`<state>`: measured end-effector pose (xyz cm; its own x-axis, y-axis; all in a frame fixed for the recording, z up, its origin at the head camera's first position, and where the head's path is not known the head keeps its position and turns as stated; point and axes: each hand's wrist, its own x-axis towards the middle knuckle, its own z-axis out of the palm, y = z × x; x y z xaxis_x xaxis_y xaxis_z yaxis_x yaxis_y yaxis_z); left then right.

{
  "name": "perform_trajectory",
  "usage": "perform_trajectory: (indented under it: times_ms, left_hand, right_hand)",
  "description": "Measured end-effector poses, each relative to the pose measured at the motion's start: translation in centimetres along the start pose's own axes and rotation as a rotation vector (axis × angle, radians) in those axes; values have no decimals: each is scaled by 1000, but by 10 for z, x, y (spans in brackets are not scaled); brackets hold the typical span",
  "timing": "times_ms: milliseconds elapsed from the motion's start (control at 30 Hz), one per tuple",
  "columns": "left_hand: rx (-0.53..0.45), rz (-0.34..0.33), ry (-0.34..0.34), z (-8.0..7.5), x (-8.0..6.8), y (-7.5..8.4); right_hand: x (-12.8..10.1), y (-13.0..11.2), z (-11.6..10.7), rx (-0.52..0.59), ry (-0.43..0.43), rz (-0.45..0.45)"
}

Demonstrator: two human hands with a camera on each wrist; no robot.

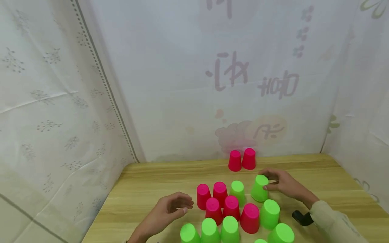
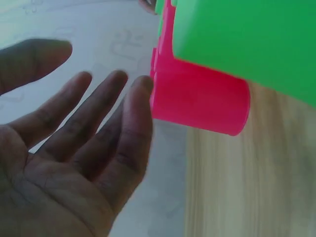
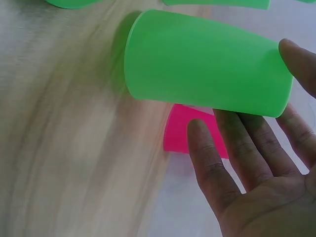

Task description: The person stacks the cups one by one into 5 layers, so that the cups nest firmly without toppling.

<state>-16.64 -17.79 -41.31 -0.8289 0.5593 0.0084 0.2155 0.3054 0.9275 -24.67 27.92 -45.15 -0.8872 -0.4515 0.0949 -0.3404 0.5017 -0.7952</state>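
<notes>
With thumb and fingers near its narrow closed end, my right hand (image 1: 285,184) grips an upside-down green plastic cup (image 1: 259,189). The right wrist view shows the thumb on one side of this green cup (image 3: 202,64) and fingers on the other, its wide rim close to the tabletop. My left hand (image 1: 165,212) holds nothing; its fingers are loosely bent beside the nearest red cup (image 1: 203,197). In the left wrist view, the fingertips overlap the edge of a red cup (image 2: 197,101), while a green cup (image 2: 247,39) fills the upper right corner.
Several inverted red and green cups stand in rows, including a front green cup (image 1: 230,229). Two red cups, one at left (image 1: 235,161), stand farther back. A black object (image 1: 302,218) lies beside the right sleeve (image 1: 334,221). Patterned cloth (image 1: 182,101) borders the wooden table (image 1: 146,179).
</notes>
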Motion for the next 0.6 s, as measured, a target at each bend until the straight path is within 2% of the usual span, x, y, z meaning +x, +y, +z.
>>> perform_trajectory:
  times_ms: [167, 400, 600]
  left_hand:
    - [23, -48, -46, 3, -15, -3]
    - [-31, -129, -68, 5, -26, -8]
    - [-26, -77, -123, 6, -31, -15]
  right_hand:
    - [10, -5, -1, -9, -22, -34]
    - [23, -10, -1, -7, -50, -46]
    - [37, -18, -3, 10, -82, -61]
